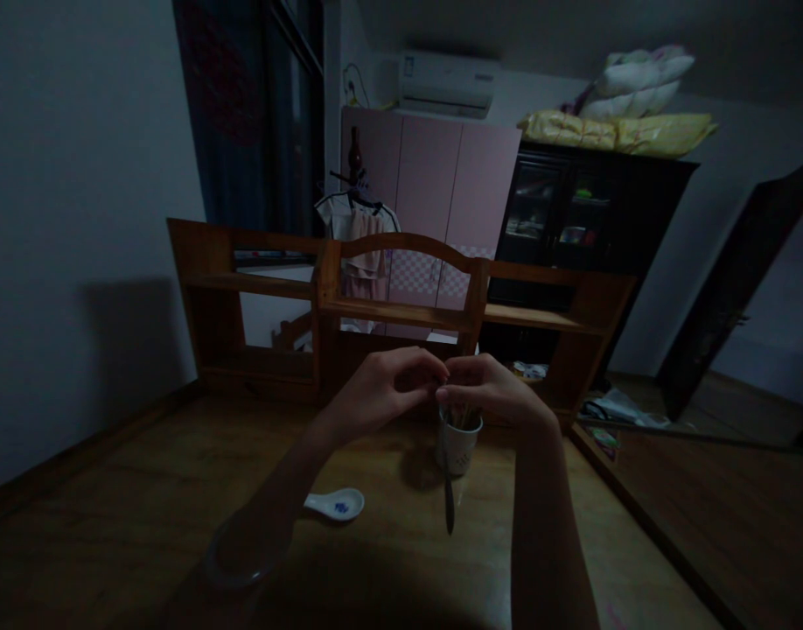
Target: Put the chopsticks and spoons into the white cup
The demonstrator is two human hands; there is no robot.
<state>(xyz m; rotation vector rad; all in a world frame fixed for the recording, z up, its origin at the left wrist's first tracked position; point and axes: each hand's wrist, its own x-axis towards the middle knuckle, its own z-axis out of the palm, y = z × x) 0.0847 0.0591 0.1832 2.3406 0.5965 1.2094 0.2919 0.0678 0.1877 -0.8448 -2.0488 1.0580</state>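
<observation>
My left hand (392, 385) and my right hand (497, 391) meet at their fingertips above a white paper cup (459, 451). Both hands are closed in a pinch. From the joined fingertips hangs a thin metal utensil (449, 503), its lower end widened like a spoon seen edge-on. It passes in front of the cup, and its top is hidden by the fingers. Several thin light sticks (465, 415) stand in the cup, partly behind my right hand. On the table, a white spoon with a blue pattern (342, 504) lies beside my left forearm.
A wooden shelf unit (401, 311) stands along the back of the wooden table (375, 569). A small coloured packet (604, 442) lies by the right edge. Beyond are a pink wardrobe (428, 166), a dark cabinet (572, 206) and hanging clothes (366, 236). The light is dim.
</observation>
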